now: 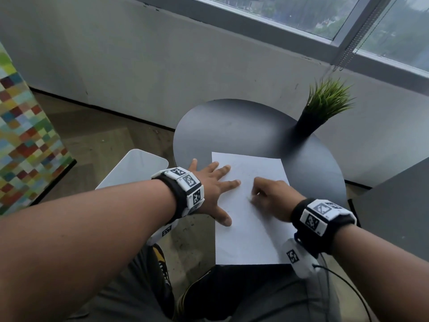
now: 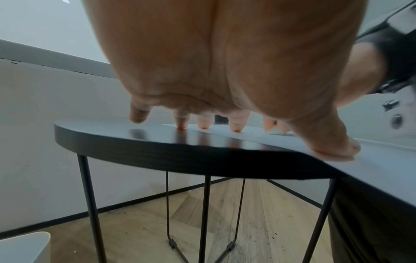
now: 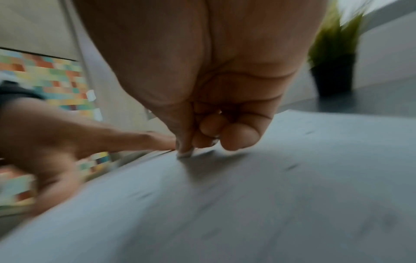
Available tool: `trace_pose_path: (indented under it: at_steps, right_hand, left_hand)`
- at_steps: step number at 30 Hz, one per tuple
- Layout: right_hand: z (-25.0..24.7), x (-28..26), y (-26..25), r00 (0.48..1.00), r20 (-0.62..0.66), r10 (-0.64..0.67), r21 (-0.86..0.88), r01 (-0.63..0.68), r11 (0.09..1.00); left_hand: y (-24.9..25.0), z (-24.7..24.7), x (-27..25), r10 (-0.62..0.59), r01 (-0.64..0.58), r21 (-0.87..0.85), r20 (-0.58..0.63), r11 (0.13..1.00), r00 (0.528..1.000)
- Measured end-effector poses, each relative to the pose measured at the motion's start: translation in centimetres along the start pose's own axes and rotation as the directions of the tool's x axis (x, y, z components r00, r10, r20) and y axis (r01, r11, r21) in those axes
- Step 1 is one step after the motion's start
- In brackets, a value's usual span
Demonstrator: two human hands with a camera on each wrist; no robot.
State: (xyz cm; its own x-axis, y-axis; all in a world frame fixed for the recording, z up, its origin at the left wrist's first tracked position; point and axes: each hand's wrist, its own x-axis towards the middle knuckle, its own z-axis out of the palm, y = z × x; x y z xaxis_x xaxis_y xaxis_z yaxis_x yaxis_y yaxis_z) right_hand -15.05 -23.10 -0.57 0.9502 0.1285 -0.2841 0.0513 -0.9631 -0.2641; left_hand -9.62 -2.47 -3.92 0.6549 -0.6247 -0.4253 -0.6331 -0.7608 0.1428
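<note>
A sheet of paper is lying on the round dark counter in the lower middle of the head view, and its near left corner is reaching past the counter's rim. The left hand is lying spread and released on the sheet's left edge. Its fingers are straight, with the tips and the thumb pressing the paper down. Just to its right, the right hand is sitting on the middle of the sheet with its fingers curled under and the thumb tip touching the paper. The view is blurred, so I cannot tell whether it is pinching anything small. A potted plant is standing at the counter's upper right. A white bin is sitting on the floor to the left.
</note>
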Motion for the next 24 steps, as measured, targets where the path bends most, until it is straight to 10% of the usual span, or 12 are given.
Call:
trace_pose_path:
  at_steps: [2, 7, 12, 18, 24]
  right_hand:
    - [0.1, -0.2, 0.5, 0.997, -0.065, 0.050, -0.015, -0.051, 0.999]
    - [1.2, -2.4, -2.0, 0.948, 0.170, -0.268, -0.098, 0.287, 0.953]
    - [0.0, -0.7, 2.4, 0.984, -0.006, 0.178, 0.070, -0.177, 0.982]
    - [0.1, -0.7, 2.1, 0.954, -0.055, 0.294, 0.106, -0.287, 0.952]
    - [1.5, -1.6, -4.1, 0.991, -0.002, -0.133, -0.042, 0.133, 0.990]
  left_hand:
    - [0.0, -0.1, 0.0, -0.004, 0.004, 0.006, 0.007, 1.000, 1.000]
    - [0.0, -0.3, 0.0, -0.003, 0.003, 0.029, 0.005, 1.000, 1.000]
    - [0.5, -0.5, -0.2, -0.028, 0.027, -0.006, -0.019, 1.000, 0.999]
    - [0.5, 0.6, -1.3, -0.042, 0.039, -0.056, -0.058, 0.998, 0.997]
    - [0.3, 0.6, -1.3, -0.025, 0.021, -0.071, -0.052, 0.997, 0.998]
